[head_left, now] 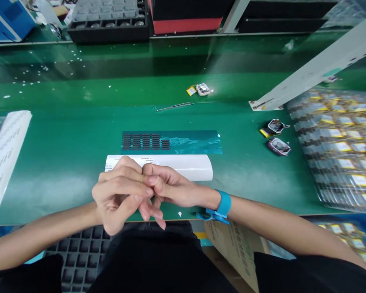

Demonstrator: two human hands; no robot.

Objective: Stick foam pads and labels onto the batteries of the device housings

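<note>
My left hand [120,193] and my right hand [167,183] meet above the near edge of the green bench. Both are closed, their thumbs and fingertips pressed together; anything small between them is hidden. A blue strap circles my right wrist [223,205]. Just behind the hands lies a curled white sheet [183,166] with small printing. Beyond that is a translucent blue film strip [195,142], its left part covered with rows of small dark strips [144,141]. A pair of metal tweezers [175,106] rests farther back.
Small opened devices with batteries sit at the back [203,89] and right [279,145]. Stacked clear trays of parts [344,142] stand at the far right, beside a slanted white post [311,65]. White printed sheets [7,158] lie left; a black tray [110,24] occupies the shelf.
</note>
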